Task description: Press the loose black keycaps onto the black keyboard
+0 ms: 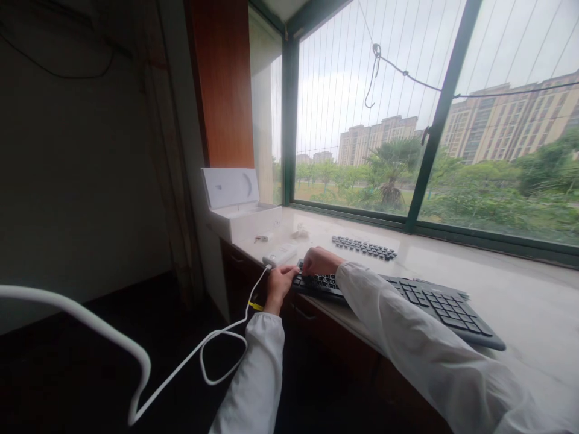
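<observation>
A black keyboard (434, 304) lies along the front edge of a pale stone windowsill (497, 283). My left hand (279, 283) grips the keyboard's left end, fingers curled around its edge. My right hand (320, 261) rests on the keys at that same left end, fingers bent down; what it pinches is too small to tell. A row of loose black keycaps (364, 247) lies on the sill behind the keyboard.
A white open box (239, 208) with raised lid stands at the sill's left end. A small white device (280, 254) lies beside my hands. A white cable (194, 352) loops down from it into the dark room. Behind the sill is a large window (407, 120).
</observation>
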Available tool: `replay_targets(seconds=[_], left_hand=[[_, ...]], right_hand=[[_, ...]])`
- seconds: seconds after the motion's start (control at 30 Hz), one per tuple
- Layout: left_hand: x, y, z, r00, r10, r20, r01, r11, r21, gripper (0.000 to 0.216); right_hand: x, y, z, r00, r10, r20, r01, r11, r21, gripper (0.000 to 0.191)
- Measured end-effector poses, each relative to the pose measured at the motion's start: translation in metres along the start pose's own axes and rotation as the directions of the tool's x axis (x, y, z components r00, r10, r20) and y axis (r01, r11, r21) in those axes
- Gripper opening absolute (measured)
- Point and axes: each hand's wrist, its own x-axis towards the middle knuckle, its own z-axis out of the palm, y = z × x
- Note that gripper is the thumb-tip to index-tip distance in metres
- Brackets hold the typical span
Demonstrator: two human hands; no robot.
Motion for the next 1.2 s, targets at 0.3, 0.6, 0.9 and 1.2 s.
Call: replay_targets(seconds=[0.3, 0.6, 0.9, 1.2], left_hand=[[0.0, 0.0, 0.0, 1.0, -0.003, -0.011, 0.003, 1.0, 0.007, 0.034], [-0.001, 0.002, 0.001, 1.0, -0.023, -0.018, 0.023, 1.0, -0.008, 0.033], [-0.001, 0.002, 0.001, 0.999, -0.035, -0.031, 0.035, 0.999, -0.012, 0.032], [0.0, -0.002, 0.001, 0.999, -0.041, -0.017, 0.041, 0.999, -0.024, 0.036]], right_hand=[[-0.002, -0.001, -0.003, 1.0, 0.004, 0.029, -0.006, 0.998, 0.058, 0.016], [-0.001, -0.001, -0.001, 0.998, 0.041, 0.04, -0.045, 0.995, 0.09, 0.016], [0.001, 0.004, 0.002, 0.998, 0.043, 0.043, -0.048, 0.992, 0.119, 0.015], [0.002, 0.01, 0.006, 0.997, 0.066, 0.05, -0.076, 0.97, 0.23, 0.016]])
